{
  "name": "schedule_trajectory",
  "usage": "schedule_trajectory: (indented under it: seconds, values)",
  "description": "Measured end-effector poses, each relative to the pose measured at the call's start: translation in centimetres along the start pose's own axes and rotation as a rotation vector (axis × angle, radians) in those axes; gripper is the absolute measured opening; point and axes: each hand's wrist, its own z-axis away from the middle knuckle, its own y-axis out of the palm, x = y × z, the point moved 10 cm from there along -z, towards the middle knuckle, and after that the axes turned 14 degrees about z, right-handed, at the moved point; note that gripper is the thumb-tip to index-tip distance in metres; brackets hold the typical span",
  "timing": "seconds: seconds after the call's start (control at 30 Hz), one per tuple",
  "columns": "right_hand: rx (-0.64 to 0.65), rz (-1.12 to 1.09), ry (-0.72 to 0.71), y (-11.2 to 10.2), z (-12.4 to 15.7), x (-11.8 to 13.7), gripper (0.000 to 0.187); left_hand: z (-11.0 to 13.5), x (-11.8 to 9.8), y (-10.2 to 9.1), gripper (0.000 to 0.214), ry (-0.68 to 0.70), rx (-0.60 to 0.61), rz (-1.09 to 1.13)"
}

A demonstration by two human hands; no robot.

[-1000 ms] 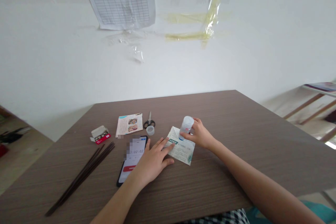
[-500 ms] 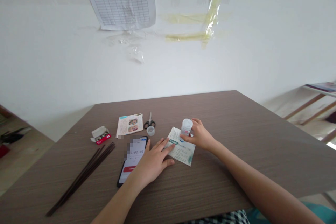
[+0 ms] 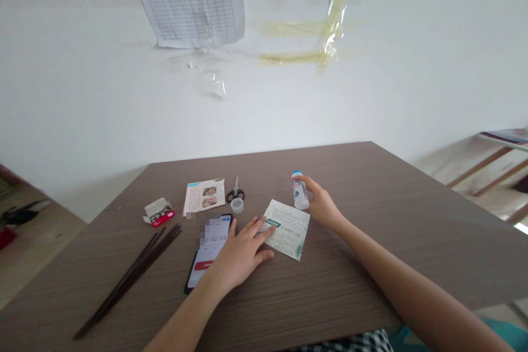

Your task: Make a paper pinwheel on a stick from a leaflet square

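Note:
My left hand (image 3: 247, 250) lies flat with fingers spread, pressing on the left part of a small printed paper (image 3: 291, 231). My right hand (image 3: 324, 203) grips a white glue bottle (image 3: 300, 192) from its right side, fingers wrapped behind it and one finger near the top. The bottle stands nearly upright, its blue tip uppermost, just beyond the paper's far right corner. A translucent cap (image 3: 237, 206) sits on the table to the left, right by black-handled scissors (image 3: 236, 192).
Under my left wrist is a phone (image 3: 208, 253) showing a timer. Farther left lie thin dark sticks (image 3: 132, 280) and an open red-and-white box (image 3: 159, 212). A folded printed paper (image 3: 204, 196) rests beside the scissors. The wall stands behind the table (image 3: 350, 170).
My right hand has lifted the glue bottle off the paper, turned it from tip-down to tip-up and moved it slightly away to the right. My left hand has stayed in place.

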Motion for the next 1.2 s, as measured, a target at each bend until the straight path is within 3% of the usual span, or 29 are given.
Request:
schedule_trajectory:
  seconds: [0.13,0.27,0.47,0.6,0.8,0.93,1.03,1.2]
  values:
    - [-0.023,-0.137,0.107,0.2,-0.3,-1.6,0.072,0.0,-0.2,-0.1,0.066,-0.004,-0.002,-0.006]
    - [-0.086,-0.133,0.121,-0.2,-0.5,-2.2,0.067,0.0,-0.2,-0.2,0.067,-0.003,-0.003,-0.006]
    - [-0.151,-0.071,0.031,-1.3,-0.6,-1.1,0.026,0.2,-0.5,-0.3,0.071,-0.019,0.026,-0.017]
    - [-0.139,-0.112,0.056,-0.7,-0.8,-1.1,0.012,0.5,-0.6,-0.5,0.072,-0.055,0.058,-0.041]
    - [-0.104,-0.246,0.206,1.4,-1.4,-2.5,0.050,1.3,0.3,-2.0,0.072,-0.099,0.078,-0.020]
    - [-0.067,-0.330,0.238,3.0,-3.1,-2.2,0.063,1.4,1.2,-2.3,0.071,-0.117,0.102,-0.032]
    - [-0.025,-0.521,0.306,4.9,-5.0,-2.1,0.075,1.4,1.4,-2.2,0.069,-0.108,0.106,-0.016]
    - [0.009,-0.551,0.307,7.9,-8.3,-0.8,0.078,1.5,1.8,-2.2,0.071,-0.127,0.118,-0.011]
